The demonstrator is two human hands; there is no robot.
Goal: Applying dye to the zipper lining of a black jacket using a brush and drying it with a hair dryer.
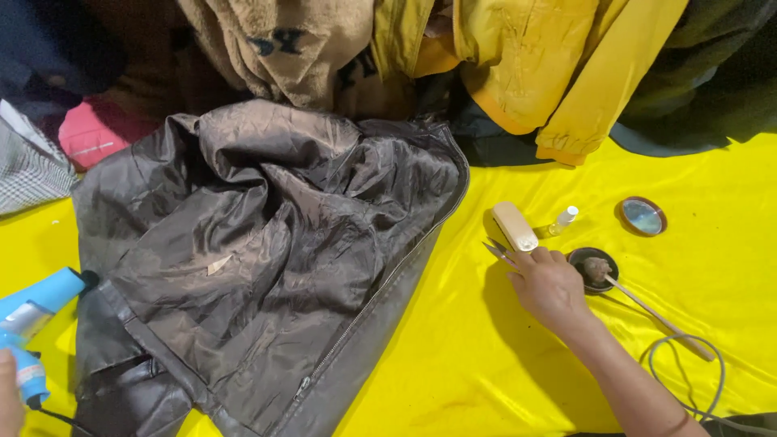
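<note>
Touching scissors [495,251] with curled right hand [548,283] fingers, grip unclear; blades pointing upper-left, axis diagonal on yellow cloth [486,356].

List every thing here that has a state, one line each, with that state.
Dark jacket: spread open, lining up, unzipped.
Small round tin: open, brush head in it.
Tin lid: off, lying apart.
Small clear bottle: capped, lying down.
Right hand: on the scissors.
Left hand: holding the blue hair dryer.
</note>
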